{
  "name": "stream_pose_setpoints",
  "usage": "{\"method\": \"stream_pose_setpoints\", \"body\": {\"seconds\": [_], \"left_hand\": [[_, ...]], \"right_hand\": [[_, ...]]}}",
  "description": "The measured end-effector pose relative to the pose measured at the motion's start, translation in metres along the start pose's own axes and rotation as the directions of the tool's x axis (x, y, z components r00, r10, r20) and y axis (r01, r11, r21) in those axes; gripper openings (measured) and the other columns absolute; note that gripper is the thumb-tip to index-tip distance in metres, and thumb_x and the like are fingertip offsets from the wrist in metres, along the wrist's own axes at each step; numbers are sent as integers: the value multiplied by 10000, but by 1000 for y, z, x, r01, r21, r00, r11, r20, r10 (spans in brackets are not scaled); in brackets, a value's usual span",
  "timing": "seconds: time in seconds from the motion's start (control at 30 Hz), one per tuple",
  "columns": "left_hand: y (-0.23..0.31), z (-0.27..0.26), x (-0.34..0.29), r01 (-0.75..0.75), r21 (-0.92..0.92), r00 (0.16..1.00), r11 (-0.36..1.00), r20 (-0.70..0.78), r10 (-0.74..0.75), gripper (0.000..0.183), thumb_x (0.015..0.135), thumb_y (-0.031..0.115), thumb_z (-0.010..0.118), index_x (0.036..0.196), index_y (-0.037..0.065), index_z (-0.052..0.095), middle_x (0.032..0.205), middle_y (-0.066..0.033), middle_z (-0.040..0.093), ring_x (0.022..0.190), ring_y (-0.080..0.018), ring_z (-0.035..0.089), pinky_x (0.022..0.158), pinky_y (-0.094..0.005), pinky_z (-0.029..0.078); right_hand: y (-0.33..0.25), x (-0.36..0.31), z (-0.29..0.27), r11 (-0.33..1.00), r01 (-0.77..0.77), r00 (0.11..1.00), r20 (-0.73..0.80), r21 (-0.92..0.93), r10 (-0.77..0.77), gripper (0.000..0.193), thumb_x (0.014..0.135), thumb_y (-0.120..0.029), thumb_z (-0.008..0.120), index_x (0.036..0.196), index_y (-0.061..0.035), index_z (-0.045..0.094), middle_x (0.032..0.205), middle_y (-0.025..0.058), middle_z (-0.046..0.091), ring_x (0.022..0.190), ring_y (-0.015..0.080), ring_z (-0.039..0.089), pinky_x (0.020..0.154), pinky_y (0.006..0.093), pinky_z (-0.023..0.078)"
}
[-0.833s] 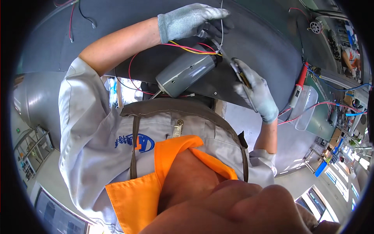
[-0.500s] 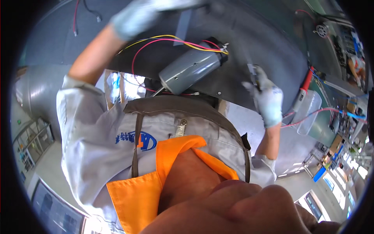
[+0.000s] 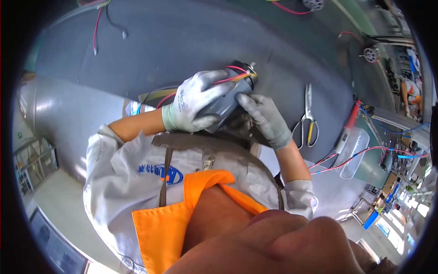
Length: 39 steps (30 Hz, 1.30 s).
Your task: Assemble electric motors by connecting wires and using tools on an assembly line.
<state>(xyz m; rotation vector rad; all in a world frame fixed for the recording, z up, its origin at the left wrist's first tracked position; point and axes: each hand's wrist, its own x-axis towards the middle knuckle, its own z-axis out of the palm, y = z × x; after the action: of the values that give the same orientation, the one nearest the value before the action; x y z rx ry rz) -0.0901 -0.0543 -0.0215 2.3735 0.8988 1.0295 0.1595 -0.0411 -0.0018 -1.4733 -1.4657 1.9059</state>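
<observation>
A grey cylindrical electric motor [image 3: 223, 103] with a black end cap lies tilted at the table's near edge. Red and yellow wires [image 3: 237, 77] run along it to terminals at the cap. Across its upper left side rests my left hand [image 3: 194, 99], in a white glove, with fingers wrapped round the body and over the wires. My gloved right hand [image 3: 268, 119] presses its bent fingers against the right side, so both hands grip the motor. What lies under the fingers is hidden. To the right, scissors [image 3: 309, 114] lie on the dark table, one handle partly yellow.
The dark table mat [image 3: 169, 41] spreads beyond the motor. Red and black leads [image 3: 97, 32] lie at the far left. On the right are a red-handled tool [image 3: 352, 116], a clear plastic box [image 3: 356, 153] and red cables [image 3: 378, 147]. A spool [image 3: 370, 55] sits farther back.
My left hand has come down from the far left onto the motor. My right hand has put down the scissors and moved left to the motor. A grey strip behind it no longer shows.
</observation>
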Motion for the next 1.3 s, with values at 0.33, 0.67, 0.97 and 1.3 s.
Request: {"method": "stream_pose_setpoints", "body": {"seconds": [0.33, 0.67, 0.97, 1.3], "left_hand": [[-171, -39, 162, 433, -728, 699, 532, -102, -708, 326, 967, 266, 652, 1211, 50, 633, 1003, -28, 676, 911, -150, 654, 824, -321, 538], [-25, -20, 32, 548, -817, 585, 176, 224, -779, 485, 1022, 328, 606, 1340, -34, 547, 822, -15, 536, 641, -99, 506, 530, -238, 395], [-43, 14, 54, 473, -876, 722, -94, 447, -529, 354, 1001, 207, 633, 1253, -38, 592, 1054, -93, 680, 944, -183, 682, 823, -331, 553], [-9, 14, 108, 298, -952, 757, 74, 189, -625, 324, 1042, 148, 535, 1278, -68, 587, 1219, -148, 672, 995, -286, 720, 905, -393, 586]], "right_hand": [[-68, 117, -74, 776, 621, 691, -543, 107, -478, 319, 957, -114, 676, 1240, 32, 650, 1115, 72, 685, 918, 107, 651, 790, 264, 561], [76, -98, -275, 808, 574, -40, -990, -136, -138, 451, 971, -115, 653, 1388, -45, 497, 989, 99, 701, 819, 233, 703, 656, 356, 581], [1, -48, -209, 967, -73, 773, -627, -242, -99, 175, 930, -203, 740, 1004, -46, 749, 755, 24, 696, 596, 87, 607, 551, 241, 496], [-27, -18, -31, 739, 673, 696, -360, 27, -621, 418, 955, -140, 678, 1311, 70, 615, 922, 150, 738, 804, 179, 697, 760, 311, 560]]}}
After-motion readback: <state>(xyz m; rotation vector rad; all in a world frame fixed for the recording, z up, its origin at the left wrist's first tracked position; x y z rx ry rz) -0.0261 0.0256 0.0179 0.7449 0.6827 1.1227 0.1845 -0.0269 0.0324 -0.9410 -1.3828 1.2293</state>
